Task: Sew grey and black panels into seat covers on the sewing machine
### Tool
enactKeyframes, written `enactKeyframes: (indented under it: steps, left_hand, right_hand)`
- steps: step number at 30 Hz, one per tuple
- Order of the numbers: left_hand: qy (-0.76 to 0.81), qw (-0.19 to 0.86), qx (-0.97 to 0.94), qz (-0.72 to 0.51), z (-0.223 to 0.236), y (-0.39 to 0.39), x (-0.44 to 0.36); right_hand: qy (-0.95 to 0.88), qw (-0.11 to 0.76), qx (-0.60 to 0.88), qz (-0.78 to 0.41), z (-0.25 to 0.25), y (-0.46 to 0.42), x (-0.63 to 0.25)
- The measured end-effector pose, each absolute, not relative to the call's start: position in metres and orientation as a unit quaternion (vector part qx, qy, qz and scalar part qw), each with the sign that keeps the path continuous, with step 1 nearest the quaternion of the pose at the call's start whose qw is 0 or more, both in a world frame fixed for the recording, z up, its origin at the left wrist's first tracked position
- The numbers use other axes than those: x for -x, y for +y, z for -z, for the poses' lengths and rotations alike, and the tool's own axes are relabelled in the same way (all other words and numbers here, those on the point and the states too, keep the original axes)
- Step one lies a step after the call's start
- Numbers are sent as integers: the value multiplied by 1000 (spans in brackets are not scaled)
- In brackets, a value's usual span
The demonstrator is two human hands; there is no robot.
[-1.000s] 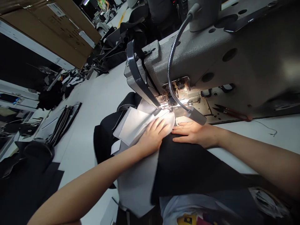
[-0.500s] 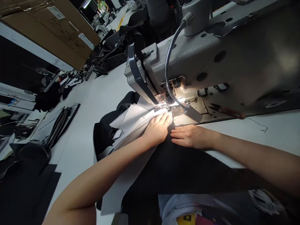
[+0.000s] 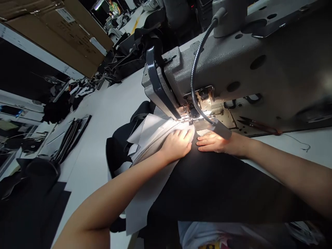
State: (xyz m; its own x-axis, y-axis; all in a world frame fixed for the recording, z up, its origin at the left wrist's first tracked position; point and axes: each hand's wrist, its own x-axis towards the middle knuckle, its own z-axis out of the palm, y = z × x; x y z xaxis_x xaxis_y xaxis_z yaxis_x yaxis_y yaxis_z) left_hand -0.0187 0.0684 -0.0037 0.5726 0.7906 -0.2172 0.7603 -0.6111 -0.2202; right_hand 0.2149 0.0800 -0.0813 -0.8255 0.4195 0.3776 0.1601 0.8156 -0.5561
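Note:
My left hand (image 3: 177, 143) lies with fingers curled on a white fabric piece (image 3: 149, 133), pressing it down just in front of the needle area (image 3: 188, 119) of a grey sewing machine (image 3: 233, 65). Flat on the black fabric (image 3: 215, 186), my right hand (image 3: 216, 142) has its fingers stretched toward the needle, right beside the left hand. A gooseneck lamp (image 3: 219, 128) shines on both hands and hides part of the right one.
Red-handled snips (image 3: 259, 125) lie on the machine bed at right. Dark strips (image 3: 70, 136) and black fabric pieces (image 3: 28, 193) sit on the white table (image 3: 103, 110) at left. Cardboard boxes (image 3: 57, 31) and dark cloth heaps (image 3: 135, 52) stand behind.
Both hands have slid forward toward the needle with the fabric. The white piece has folded, and more black fabric now covers the front.

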Motion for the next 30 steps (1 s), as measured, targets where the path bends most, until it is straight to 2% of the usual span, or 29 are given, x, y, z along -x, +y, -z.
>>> enactKeyframes:
  steps: [3, 6, 13, 21, 30]
  left_hand:
    - [-448, -1, 867, -219, -10, 61, 17]
    - [-460, -27, 854, -240, -15, 60, 10]
    - [-497, 16, 842, -209, -3, 70, 7]
    - [-460, 26, 859, -222, 2, 73, 23]
    - [-453, 32, 867, -207, 7, 73, 24]
  right_hand:
    - [-902, 241, 161, -321, 75, 82, -217]
    - [-897, 237, 158, -338, 75, 84, -217]
    - [-844, 261, 193, -427, 92, 85, -212]
    - [-685, 272, 318, -597, 74, 69, -198]
    - [-689, 259, 314, -599, 71, 72, -198]
